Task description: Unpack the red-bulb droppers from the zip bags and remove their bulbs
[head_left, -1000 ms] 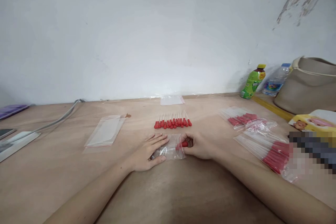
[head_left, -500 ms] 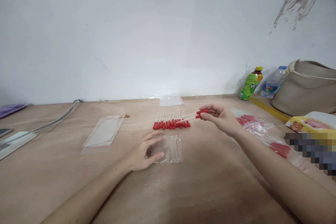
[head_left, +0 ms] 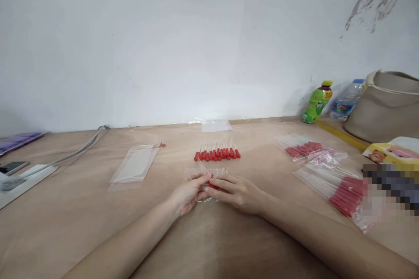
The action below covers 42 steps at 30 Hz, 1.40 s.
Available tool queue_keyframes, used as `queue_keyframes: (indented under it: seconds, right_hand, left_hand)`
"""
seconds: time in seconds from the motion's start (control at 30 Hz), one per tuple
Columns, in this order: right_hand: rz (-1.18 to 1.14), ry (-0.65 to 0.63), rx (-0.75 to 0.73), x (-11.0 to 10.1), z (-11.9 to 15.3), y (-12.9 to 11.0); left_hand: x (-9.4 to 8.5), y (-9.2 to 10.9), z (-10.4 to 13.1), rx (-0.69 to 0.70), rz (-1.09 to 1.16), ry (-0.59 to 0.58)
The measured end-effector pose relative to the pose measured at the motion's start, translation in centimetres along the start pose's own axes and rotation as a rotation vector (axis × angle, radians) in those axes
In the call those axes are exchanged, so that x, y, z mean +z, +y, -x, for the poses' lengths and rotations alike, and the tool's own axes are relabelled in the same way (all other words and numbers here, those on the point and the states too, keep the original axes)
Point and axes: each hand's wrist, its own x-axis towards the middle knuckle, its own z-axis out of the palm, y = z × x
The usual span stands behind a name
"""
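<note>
My left hand (head_left: 188, 192) and my right hand (head_left: 238, 192) meet at the near middle of the table. Fingers of both are closed around droppers (head_left: 213, 185) with red rubber bulbs and thin clear stems; the stems slant up and away to the left. My fingers cover most of the bulbs. Under my hands lies a clear zip bag (head_left: 221, 171), largely hidden. Just beyond it, a row of red-bulbed droppers (head_left: 218, 154) is spread side by side, bulbs towards me.
Flat clear bags (head_left: 134, 163) lie left. Filled dropper bags (head_left: 347, 192) lie right, near a yellow package (head_left: 396, 154). A green bottle (head_left: 317, 102), a water bottle (head_left: 345, 100) and a beige bucket (head_left: 386, 109) stand behind. A grey cable (head_left: 81, 144) crosses the left side.
My right hand has brought the droppers left and down from beside the row to above the zip bag. My left hand has closed on them, having been open over the bag.
</note>
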Motion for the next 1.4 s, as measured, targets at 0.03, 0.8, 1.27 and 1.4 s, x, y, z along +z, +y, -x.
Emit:
queue_keyframes:
  seconds: [0.03, 0.8, 1.27, 1.4]
  right_hand:
    - [-0.016, -0.005, 0.011, -0.1, 0.0, 0.0]
    - [-0.378, -0.186, 0.379, -0.2, 1.0, -0.4]
    - [-0.365, -0.189, 0.36, -0.1, 1.0, -0.4]
    - [-0.358, -0.194, 0.361, 0.0, 1.1, -0.4]
  left_hand:
    - [-0.2, 0.3, 0.0, 0.015, -0.016, 0.016]
    - [-7.7, 9.1, -10.9, -0.007, -0.6, 0.085]
    - [-7.3, 8.6, -10.9, 0.094, -0.701, 0.173]
    - [-7.2, 8.3, -10.7, 0.151, -0.739, 0.198]
